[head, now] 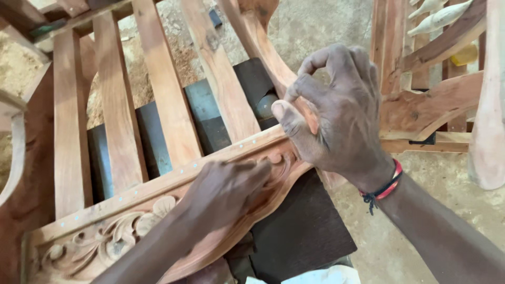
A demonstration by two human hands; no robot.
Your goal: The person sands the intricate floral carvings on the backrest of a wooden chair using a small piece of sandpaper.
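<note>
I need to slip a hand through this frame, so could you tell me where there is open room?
Open gaps lie between the upright slats, above the carved rail. It is crowded where the left hand and right hand meet at the curved arm.

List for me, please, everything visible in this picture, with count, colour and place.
carved rail: one, reddish-brown wood with leaf carving, lower left to centre.
slats: several, light brown, running up from the rail.
dark panels: several, grey-black, beneath the slats.
dark board: one, dark brown, bottom centre.
turned spindles: two, pale, top right.
floor: grey, dusty, lower right.
wristband: one, red and black, right wrist.
left hand: pressed on the carving.
right hand: at the rail's end, fingers curled.
</note>
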